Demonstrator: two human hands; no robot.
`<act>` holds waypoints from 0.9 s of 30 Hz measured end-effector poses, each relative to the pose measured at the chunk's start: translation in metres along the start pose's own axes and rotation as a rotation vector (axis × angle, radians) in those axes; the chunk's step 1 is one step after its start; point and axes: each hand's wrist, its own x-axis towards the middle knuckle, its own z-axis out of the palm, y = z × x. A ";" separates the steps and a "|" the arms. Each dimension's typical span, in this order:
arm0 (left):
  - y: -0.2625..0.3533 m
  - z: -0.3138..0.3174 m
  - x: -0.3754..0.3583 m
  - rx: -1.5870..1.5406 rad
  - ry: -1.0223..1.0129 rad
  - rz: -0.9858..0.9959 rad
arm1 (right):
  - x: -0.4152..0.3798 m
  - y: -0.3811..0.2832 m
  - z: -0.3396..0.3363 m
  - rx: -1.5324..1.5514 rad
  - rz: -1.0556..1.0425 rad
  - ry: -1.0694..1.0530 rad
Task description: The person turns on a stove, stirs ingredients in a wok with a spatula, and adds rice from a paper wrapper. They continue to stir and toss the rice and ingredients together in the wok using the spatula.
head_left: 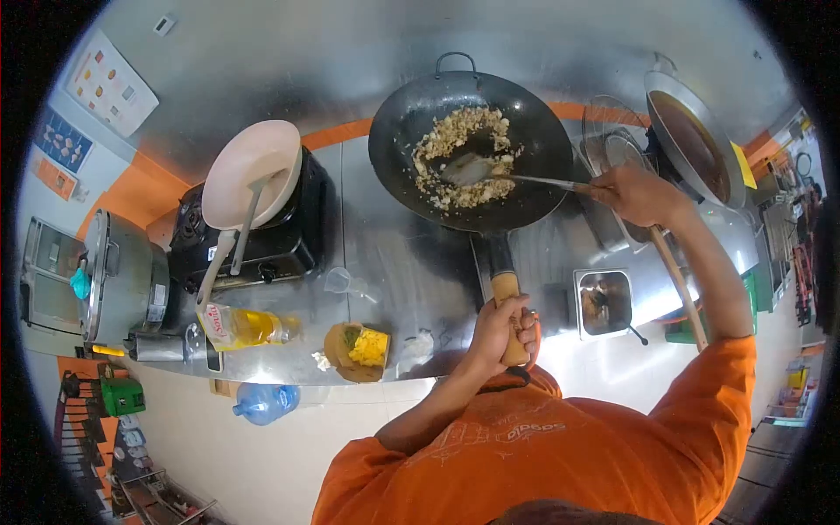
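Observation:
A black wok [402, 114] holds browned, chopped food [455, 131] spread in a ring. My left hand [505, 332] is wrapped round the wok's wooden handle [512, 350]. With its fingers closed on the spatula's handle, my right hand [637, 194] is at the wok's right side. The metal spatula [468, 170] rests its blade in the food near the wok's middle.
To the left a pink pan [249, 153] sits on a black stove [289, 227]. An oil bottle [254, 327] and a bowl with yellow food [354, 374] are by the front edge. At the right stand strainers [608, 118] and a large pan of brown liquid [691, 144].

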 end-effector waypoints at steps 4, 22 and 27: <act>-0.002 0.003 -0.005 0.016 0.023 -0.033 | -0.014 0.016 -0.059 -0.328 -0.075 0.303; 0.000 -0.001 -0.006 0.121 0.103 0.027 | 0.145 0.055 -0.156 -0.454 -0.148 -0.058; 0.004 0.006 -0.008 0.158 0.167 0.049 | 0.165 0.077 -0.169 -0.553 -0.320 0.439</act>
